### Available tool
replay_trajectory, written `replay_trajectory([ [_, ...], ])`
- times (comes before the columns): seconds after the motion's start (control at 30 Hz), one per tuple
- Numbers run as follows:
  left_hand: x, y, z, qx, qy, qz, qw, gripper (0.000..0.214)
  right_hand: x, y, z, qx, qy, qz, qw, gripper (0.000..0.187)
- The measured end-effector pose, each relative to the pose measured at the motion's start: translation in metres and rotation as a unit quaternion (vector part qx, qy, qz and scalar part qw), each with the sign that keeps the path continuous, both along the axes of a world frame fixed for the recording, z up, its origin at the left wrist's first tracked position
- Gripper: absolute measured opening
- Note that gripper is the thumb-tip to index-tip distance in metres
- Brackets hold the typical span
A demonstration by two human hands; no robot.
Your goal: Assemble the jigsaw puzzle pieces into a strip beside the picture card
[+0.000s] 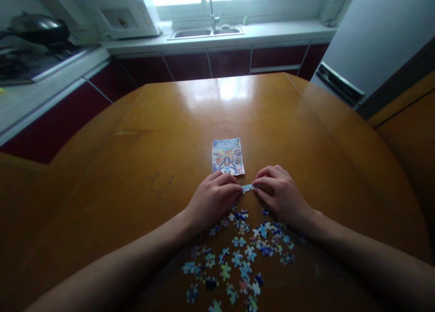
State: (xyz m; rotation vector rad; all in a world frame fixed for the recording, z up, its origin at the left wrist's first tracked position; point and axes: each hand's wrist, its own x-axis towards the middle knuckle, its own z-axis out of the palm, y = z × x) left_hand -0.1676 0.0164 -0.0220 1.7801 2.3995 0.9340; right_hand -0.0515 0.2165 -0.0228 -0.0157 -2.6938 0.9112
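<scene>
A short light-blue strip of joined jigsaw puzzle pieces point(248, 188) lies between my two hands on the wooden table. My left hand point(217, 194) grips its left end with thumb and fingers pressed together. At the right end, my right hand point(280, 192) pinches the strip between thumb and fingertips. Just beyond the hands sits a picture sheet point(227, 156) with a crowd of cartoon figures and the title "Bluey"; my left fingers overlap its lower edge. Loose puzzle pieces point(238, 257) in blue, white, green and pink are scattered on the near side, some hidden under my forearms.
The large rounded wooden table point(142, 135) spreads out on all sides. Beyond it are a counter with a sink point(193, 33), a white microwave point(122, 17), a stove with a lidded pan point(39, 29) at the left, and a grey fridge point(380, 36) at the right.
</scene>
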Motion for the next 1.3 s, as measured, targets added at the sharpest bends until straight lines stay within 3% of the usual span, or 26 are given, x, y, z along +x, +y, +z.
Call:
replay_trajectory([
  [0.2,0.0,0.001,-0.002,0.012,-0.014,0.031,0.999,0.011,-0.001,0.0,0.0,-0.009,0.001,-0.003,1.0,0.006],
  [0.47,-0.002,-0.004,0.002,0.002,0.07,0.105,0.992,0.011,-0.001,0.004,0.004,-0.038,0.018,-0.012,0.999,0.012],
  [1.3,-0.001,0.001,-0.001,-0.026,0.05,0.086,0.995,0.008,0.002,0.013,0.005,0.026,-0.019,0.013,0.999,0.005],
])
